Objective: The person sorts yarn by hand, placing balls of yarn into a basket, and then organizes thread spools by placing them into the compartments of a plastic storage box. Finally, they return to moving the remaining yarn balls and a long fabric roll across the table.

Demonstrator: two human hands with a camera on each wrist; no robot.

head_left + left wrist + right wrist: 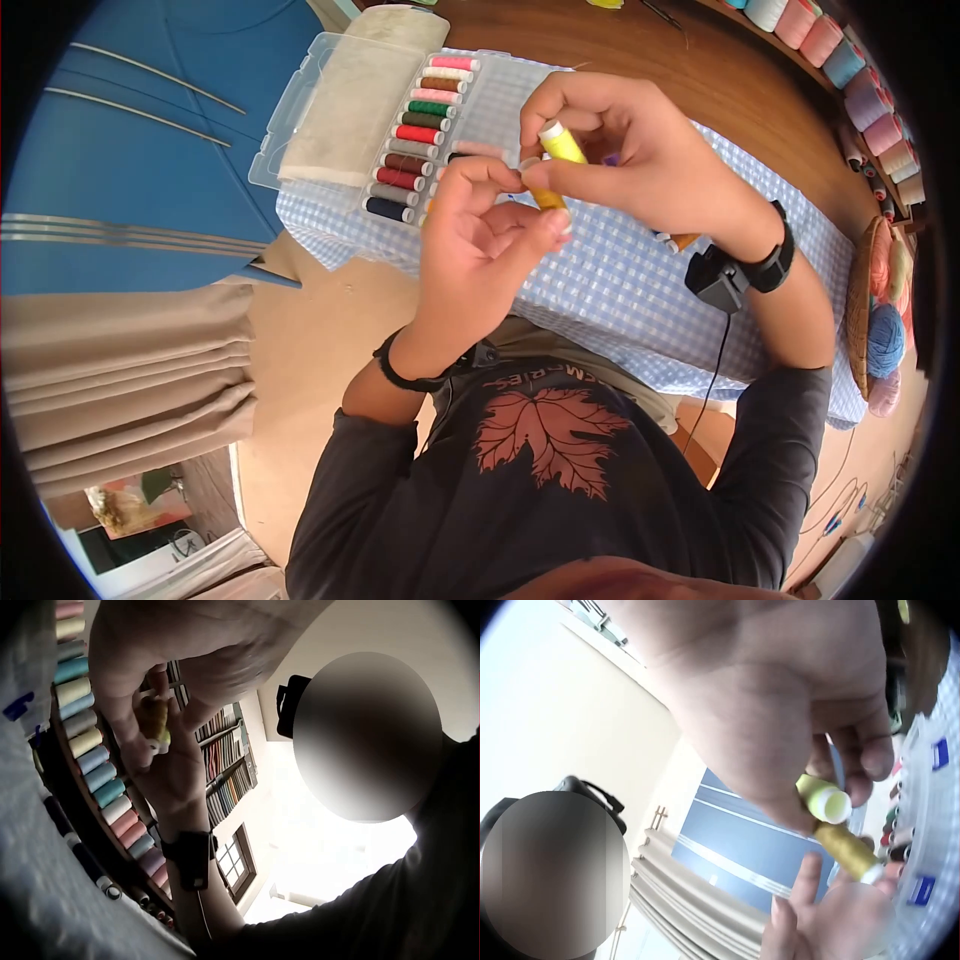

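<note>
My left hand (470,245) pinches a golden-yellow thread spool (546,197) by its ends, thumb at the lower white end. Close above it, my right hand (650,150) holds a bright yellow thread spool (562,143) in its curled fingers, and its thumb lies over the upper part of the golden spool. In the right wrist view the bright yellow spool (825,799) shows its white end, just above the golden spool (847,851). Beyond the hands lies an open clear plastic case (290,110), with a row of coloured spools (422,135) partly hidden by the left hand.
A blue-and-white checked cloth (620,300) covers the table under the hands. Cream fabric (350,110) lies on the case's left side. Thread cones (820,40) line a rack at the upper right, above a basket (862,300) of yarn balls (885,340).
</note>
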